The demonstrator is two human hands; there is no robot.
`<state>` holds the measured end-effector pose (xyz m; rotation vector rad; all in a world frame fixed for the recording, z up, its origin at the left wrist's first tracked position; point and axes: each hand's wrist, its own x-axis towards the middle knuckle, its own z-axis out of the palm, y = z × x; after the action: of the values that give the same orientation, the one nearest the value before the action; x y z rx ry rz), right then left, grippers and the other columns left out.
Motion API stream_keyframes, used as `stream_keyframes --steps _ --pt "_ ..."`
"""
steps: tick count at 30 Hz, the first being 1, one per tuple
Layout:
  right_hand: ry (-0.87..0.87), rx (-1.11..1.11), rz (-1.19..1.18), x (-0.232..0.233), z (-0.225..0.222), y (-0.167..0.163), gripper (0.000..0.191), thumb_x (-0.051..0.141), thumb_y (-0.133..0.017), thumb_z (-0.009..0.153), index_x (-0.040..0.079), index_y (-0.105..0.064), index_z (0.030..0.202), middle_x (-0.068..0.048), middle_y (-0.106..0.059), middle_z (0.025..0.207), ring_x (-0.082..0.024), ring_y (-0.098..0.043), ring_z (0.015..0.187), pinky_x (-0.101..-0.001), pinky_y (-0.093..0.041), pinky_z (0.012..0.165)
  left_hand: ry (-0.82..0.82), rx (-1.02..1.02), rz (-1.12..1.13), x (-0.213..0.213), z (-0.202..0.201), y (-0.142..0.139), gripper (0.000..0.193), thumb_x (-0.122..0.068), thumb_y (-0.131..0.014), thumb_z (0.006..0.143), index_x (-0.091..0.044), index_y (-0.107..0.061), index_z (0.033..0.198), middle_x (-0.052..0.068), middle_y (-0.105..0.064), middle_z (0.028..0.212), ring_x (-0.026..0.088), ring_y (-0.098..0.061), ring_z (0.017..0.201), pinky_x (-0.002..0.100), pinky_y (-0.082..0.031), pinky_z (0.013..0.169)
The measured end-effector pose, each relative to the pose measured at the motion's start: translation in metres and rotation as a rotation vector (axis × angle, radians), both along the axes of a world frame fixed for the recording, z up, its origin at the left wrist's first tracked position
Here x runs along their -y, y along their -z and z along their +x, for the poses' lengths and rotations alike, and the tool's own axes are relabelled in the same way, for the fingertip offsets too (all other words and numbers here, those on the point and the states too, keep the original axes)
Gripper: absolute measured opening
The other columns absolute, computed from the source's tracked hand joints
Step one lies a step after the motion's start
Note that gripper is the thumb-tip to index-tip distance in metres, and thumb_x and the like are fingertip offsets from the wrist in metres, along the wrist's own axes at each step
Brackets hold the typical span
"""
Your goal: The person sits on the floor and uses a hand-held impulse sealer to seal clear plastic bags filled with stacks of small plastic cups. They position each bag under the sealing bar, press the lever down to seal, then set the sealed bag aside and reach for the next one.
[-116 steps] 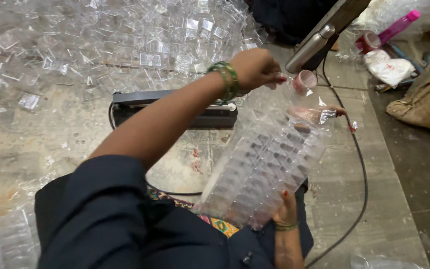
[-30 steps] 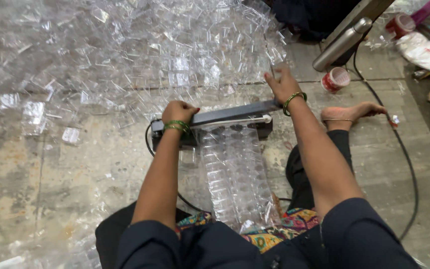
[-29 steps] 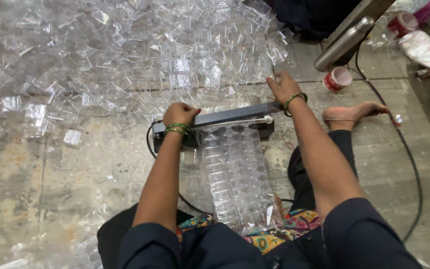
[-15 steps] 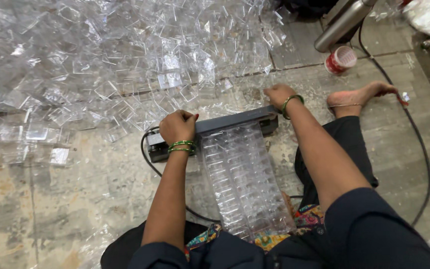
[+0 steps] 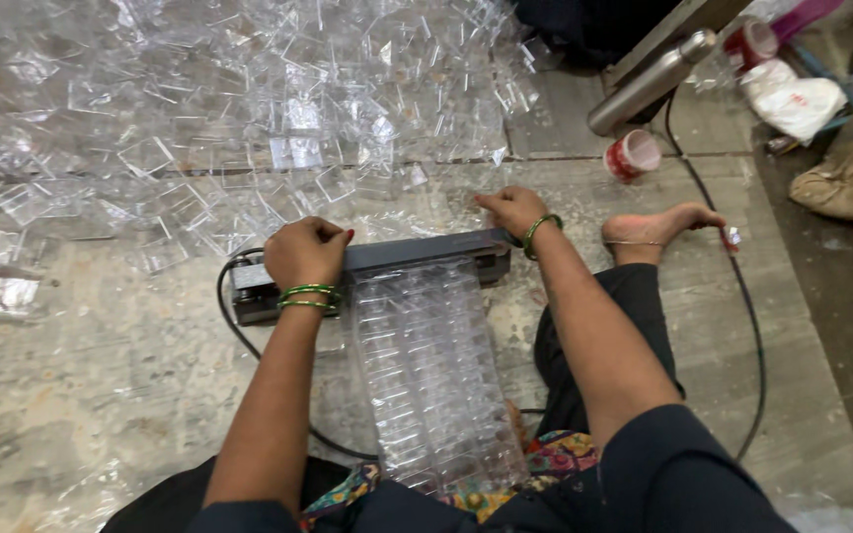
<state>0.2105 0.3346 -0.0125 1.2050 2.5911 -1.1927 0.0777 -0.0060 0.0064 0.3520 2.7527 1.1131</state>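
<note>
Under the left hand point(image 5: 305, 255), curled into a fist, sat the dark sealer bar point(image 5: 387, 265); right hand point(image 5: 511, 210) fingers lay flat, probably together, at its far end, plastic bag point(image 5: 431, 370) just below.

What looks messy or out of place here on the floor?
Clear plastic pieces lie scattered in a loose heap across the floor beyond the sealer. A tape roll and a steel bottle lie on their sides nearby.

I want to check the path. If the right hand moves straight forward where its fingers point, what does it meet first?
Probably the pile of clear plastic pieces: the right hand points up-left from the dark sealer bar, with bare floor just before the pile.
</note>
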Motion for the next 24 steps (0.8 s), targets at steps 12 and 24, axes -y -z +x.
stream_keyframes --steps 12,24 --pt "0.068 -0.133 -0.007 0.007 0.002 -0.003 0.05 0.052 -0.08 0.08 0.002 -0.074 0.087 -0.009 -0.075 0.079 -0.017 -0.071 0.071 -0.0328 -0.056 0.069 0.042 0.093 0.026 0.002 -0.011 0.023 0.023 -0.041 -0.087 0.073 -0.02 -0.082 0.081 0.002 -0.076 0.076 0.023 -0.073 0.071 0.038 -0.054 0.066" --pt "0.394 -0.956 0.345 0.075 0.086 -0.016 0.059 0.055 -0.071 0.091 0.007 -0.061 0.124 -0.006 -0.063 0.118 -0.019 -0.058 0.11 -0.0345 -0.044 0.095 0.072 -0.412 0.196 0.062 0.124 0.037 0.113 -0.044 -0.083 0.078 0.016 -0.025 0.155 0.036 -0.025 0.162 0.049 -0.018 0.151 0.058 -0.006 0.125"
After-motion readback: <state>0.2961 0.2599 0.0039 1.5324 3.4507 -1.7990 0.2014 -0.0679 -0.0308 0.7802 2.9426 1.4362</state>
